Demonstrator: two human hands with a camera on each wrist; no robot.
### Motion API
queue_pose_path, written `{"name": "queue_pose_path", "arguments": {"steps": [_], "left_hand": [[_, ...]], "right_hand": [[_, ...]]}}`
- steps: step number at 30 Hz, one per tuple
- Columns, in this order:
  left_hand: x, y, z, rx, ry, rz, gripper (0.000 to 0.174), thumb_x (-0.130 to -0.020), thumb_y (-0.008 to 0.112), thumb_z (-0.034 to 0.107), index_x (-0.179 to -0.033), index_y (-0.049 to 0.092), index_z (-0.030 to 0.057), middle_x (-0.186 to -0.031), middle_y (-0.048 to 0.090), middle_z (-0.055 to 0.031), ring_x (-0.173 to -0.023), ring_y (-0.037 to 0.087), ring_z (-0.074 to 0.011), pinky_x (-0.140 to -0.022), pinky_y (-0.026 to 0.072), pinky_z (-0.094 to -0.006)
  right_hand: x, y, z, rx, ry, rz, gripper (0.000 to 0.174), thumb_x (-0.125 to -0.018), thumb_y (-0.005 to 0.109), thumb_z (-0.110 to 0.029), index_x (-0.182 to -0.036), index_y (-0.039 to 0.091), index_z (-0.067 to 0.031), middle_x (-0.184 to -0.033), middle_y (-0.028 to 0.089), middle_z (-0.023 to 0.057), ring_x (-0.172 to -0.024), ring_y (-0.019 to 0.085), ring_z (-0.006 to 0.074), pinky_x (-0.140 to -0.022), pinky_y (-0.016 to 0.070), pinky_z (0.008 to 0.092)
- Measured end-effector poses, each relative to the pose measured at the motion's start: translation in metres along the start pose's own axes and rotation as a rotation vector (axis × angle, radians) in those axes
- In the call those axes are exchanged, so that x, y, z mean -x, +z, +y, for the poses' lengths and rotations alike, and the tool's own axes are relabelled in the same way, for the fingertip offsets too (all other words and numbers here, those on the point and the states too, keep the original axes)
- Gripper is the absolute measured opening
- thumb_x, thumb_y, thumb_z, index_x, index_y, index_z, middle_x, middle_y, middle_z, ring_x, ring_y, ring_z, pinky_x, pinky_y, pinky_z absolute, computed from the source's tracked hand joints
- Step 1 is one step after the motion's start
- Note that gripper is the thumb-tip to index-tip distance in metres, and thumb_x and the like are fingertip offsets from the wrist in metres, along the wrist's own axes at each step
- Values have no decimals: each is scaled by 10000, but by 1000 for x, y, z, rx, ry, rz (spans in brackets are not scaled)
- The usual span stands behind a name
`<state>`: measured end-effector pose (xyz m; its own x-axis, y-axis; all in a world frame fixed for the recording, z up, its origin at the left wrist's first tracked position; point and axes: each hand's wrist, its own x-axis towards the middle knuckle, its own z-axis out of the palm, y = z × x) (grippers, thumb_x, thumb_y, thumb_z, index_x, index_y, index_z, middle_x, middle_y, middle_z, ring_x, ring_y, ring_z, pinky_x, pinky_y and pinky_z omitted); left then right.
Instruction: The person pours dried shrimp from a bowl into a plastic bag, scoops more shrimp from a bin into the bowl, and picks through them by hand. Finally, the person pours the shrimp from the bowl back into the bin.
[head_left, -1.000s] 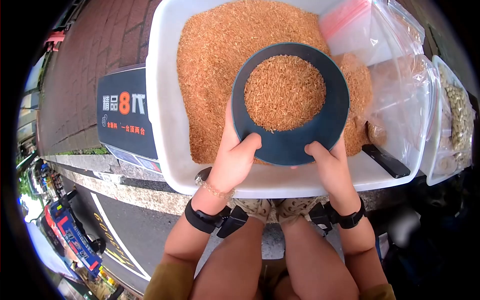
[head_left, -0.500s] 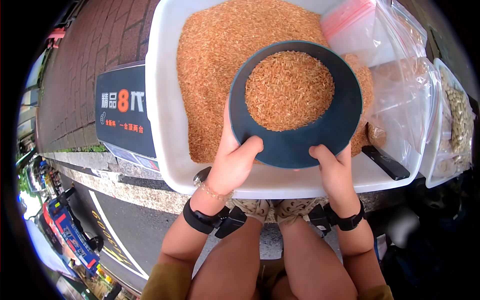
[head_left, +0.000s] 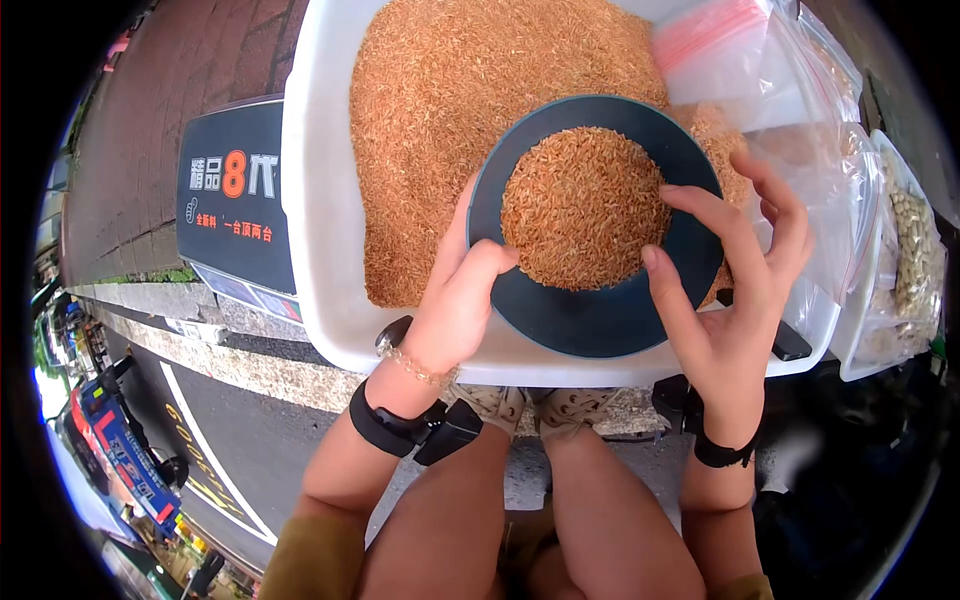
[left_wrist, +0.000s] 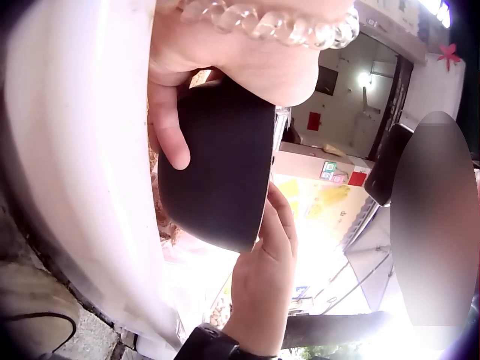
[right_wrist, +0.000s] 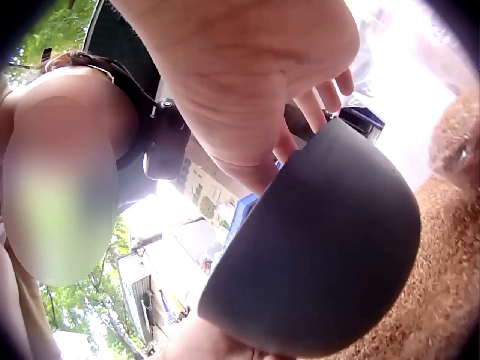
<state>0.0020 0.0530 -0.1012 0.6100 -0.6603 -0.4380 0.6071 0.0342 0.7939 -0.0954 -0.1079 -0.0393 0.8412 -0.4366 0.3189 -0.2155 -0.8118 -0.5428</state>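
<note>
A dark blue-grey bowl (head_left: 590, 322) holds a mound of reddish-brown rice (head_left: 580, 210), above a white tub of the same grain. My left hand (head_left: 455, 310) grips the bowl's left side, thumb at the rim and fingers beneath. In the left wrist view, a finger lies along the outside of the bowl (left_wrist: 217, 165). My right hand (head_left: 740, 300) is over the bowl's right side, thumb and index finger spread apart at the edge of the rice. Its other fingers are loosely bent beyond the rim, as the right wrist view also shows beside the bowl (right_wrist: 322, 240).
The white tub (head_left: 315, 150) holds a wide heap of rice (head_left: 430, 150). Clear zip bags (head_left: 770, 80) lie on its right, near a black bar-shaped object (head_left: 792, 345). A black printed box (head_left: 235, 195) stands left; a white tray (head_left: 855, 350) with bagged pale pieces stands right.
My right hand has let go of the bowl's near right rim and moved up over its right side. My left hand keeps its grip, and the bowl sits slightly lower in view.
</note>
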Motion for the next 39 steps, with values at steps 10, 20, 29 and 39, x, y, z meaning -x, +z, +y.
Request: {"name": "queue_pose_path", "arguments": {"steps": [10, 20, 29, 39], "left_hand": [[2, 3, 0, 21, 6, -110, 534, -775, 413, 145, -1258, 282, -40, -1209, 401, -127, -1130, 358, -170, -955, 260, -281], [0, 1, -1, -66, 91, -135, 545, -753, 420, 139, -1251, 294, -42, -1190, 412, -129, -1116, 366, -177, -949, 266, -279], [0, 2, -2, -70, 92, -134, 543, -750, 424, 144, -1246, 305, -42, -1170, 425, -126, -1087, 379, -167, -927, 281, -272], [1, 4, 0, -46, 85, -132, 553, -749, 426, 158, -1250, 300, -41, -1153, 429, -112, -1066, 383, -154, -905, 296, -262]], "right_hand": [[-33, 11, -1, 100, -240, -269, 216, -543, 688, -23, -736, 619, -94, -1121, 474, 75, -1031, 398, 300, -838, 369, 379], [-36, 21, 6, 72, -311, -257, 199, -542, 666, -5, -722, 641, -87, -1108, 497, 64, -1010, 425, 286, -824, 386, 361], [-36, 23, 6, 92, -333, -283, 172, -550, 654, -5, -703, 634, -80, -1087, 508, 55, -976, 447, 270, -799, 397, 344], [-36, 24, 7, 80, -368, -279, 151, -548, 646, 5, -674, 602, -66, -1062, 510, 63, -965, 451, 281, -801, 394, 348]]}}
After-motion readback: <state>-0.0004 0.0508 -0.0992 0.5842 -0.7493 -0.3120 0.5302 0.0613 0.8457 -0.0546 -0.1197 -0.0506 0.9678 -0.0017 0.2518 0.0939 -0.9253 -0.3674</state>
